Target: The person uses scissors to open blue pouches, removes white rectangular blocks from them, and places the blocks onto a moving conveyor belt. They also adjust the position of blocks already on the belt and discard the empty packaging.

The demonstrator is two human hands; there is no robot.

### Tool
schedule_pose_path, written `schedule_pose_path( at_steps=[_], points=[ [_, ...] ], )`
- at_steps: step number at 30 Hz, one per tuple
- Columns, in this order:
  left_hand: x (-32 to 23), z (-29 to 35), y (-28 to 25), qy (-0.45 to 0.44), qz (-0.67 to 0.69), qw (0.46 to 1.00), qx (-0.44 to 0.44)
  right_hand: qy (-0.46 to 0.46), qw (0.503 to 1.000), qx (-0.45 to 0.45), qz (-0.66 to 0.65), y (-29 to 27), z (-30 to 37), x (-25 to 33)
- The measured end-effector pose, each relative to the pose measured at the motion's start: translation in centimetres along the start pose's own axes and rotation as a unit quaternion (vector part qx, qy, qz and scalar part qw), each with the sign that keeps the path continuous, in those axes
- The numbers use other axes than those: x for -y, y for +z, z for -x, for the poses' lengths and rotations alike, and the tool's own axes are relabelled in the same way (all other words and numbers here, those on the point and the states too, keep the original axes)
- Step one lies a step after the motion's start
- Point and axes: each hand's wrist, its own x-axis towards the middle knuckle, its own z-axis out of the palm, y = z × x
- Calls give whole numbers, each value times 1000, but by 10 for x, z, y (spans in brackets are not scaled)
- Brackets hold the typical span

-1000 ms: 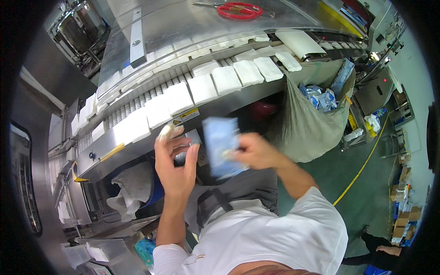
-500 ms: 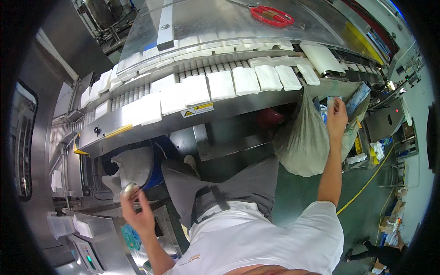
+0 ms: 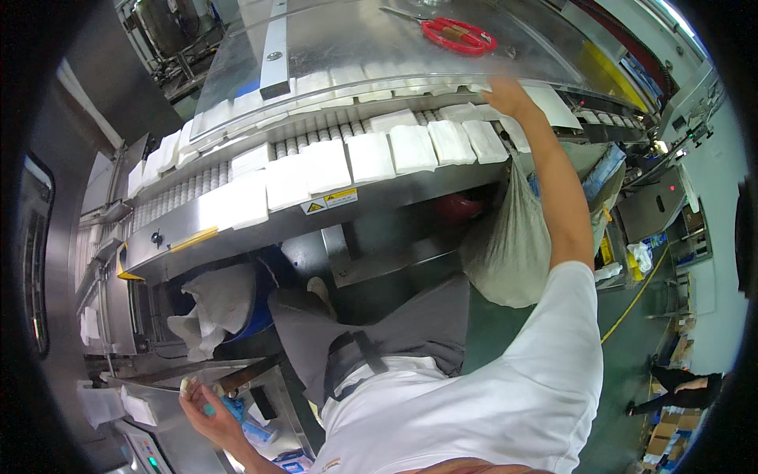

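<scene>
My right hand [image 3: 509,96] reaches across the right part of the roller conveyor [image 3: 312,134], at the near edge of the clear cover panel [image 3: 347,47]. Motion smears its fingers, and whether they hold anything cannot be made out. Flat white folded pads [image 3: 369,156] lie in a row along the conveyor's near edge, with more pads behind, partly under the panel. My left hand [image 3: 209,415] is low on the left, above an open metal bin [image 3: 288,387], thumb and fingers apart. Something small and white shows at one fingertip; it may be a finger cover.
A grey-green cloth sack [image 3: 505,253] hangs at the conveyor's right end, below my right forearm. Red-handled scissors [image 3: 458,36] lie on the panel. Under the conveyor stands a blue barrel [image 3: 260,304] with a pale cloth liner [image 3: 217,304]. Another person [image 3: 679,387] is far right.
My right hand has left the cloth sack's mouth and moved up and left to the conveyor. My left hand has moved down and slightly left. The view has shifted a little.
</scene>
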Motion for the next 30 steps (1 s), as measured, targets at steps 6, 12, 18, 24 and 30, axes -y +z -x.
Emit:
schedule_pose_path(
  at_steps=[6,12,18,24,30],
  points=[
    [-5,-2,18,17,11,999,43,15,992,124,6,21,-49,1],
    [3,-3,25,14,-5,999,51,35,995,98,-10,42,-70,-6],
    [-17,-9,28,29,-13,996,80,62,996,43,-40,57,-78,-19],
    [-31,-13,37,-3,107,991,82,148,962,-155,-169,42,-67,-51],
    [-97,-1,77,-13,418,879,230,44,683,56,-727,-14,25,31]
  ],
)
